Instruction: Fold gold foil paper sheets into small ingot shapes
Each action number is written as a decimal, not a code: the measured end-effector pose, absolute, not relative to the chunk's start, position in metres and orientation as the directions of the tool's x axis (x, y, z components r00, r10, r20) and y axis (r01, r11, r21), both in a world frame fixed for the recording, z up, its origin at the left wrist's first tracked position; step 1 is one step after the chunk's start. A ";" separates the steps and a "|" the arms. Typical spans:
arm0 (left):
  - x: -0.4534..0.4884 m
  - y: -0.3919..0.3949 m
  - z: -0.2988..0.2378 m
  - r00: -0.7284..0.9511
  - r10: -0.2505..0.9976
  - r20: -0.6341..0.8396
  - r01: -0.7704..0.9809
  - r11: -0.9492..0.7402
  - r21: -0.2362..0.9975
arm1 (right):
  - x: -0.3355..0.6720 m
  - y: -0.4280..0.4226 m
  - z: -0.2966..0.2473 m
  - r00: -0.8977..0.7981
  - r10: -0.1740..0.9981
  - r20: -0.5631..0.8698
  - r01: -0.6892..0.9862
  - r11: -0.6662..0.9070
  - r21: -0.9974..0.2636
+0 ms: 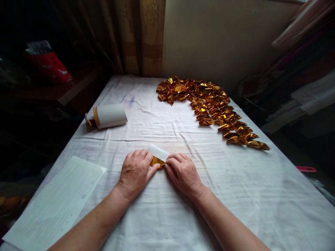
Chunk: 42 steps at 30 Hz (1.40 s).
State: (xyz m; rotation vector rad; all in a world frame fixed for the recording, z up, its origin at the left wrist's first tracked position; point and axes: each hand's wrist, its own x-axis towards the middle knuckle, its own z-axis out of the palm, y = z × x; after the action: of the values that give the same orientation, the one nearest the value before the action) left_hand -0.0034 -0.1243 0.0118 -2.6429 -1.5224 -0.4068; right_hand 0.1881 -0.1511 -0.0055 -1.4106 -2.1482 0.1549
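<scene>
Between my two hands, low over the white cloth, is a small sheet of gold foil paper [157, 162], partly rolled or folded, with a white strip showing along its far side. My left hand [135, 170] is closed on the left end, its thumb along the near edge. At the right end, the fingers and thumb of my right hand [184, 174] pinch the same paper. Fingers cover both ends of it. Farther back on the right lie many folded gold foil pieces [209, 101], set close together in a curving line.
A white paper roll [112, 115] with an orange-brown band lies at the back left. Lined paper [56, 205] rests at the left edge of the cloth-covered table [251, 195]. Beyond that edge, a red container [49, 66] stands on a dark surface. A curtain [141, 35] hangs behind.
</scene>
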 end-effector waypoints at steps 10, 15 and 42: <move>-0.005 -0.124 0.010 0.491 0.828 0.269 0.850 -0.523 0.058 | 0.176 -0.150 -0.010 -0.132 0.930 0.344 0.907 0.254 -0.338; -0.005 -0.125 0.010 0.492 0.822 0.286 0.849 -0.526 0.053 | 0.175 -0.150 -0.010 -0.126 0.929 0.347 0.914 0.245 -0.323; 0.005 -0.127 0.009 0.448 0.853 0.268 0.877 -0.477 0.054 | 0.175 -0.150 -0.014 -0.084 0.946 0.313 0.860 0.227 -0.456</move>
State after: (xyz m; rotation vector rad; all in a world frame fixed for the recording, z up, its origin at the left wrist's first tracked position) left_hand 0.0048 -0.1271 0.0093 -2.5936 -1.5542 -0.3967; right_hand 0.1747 -0.1502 -0.0139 -1.6552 -1.9643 0.2063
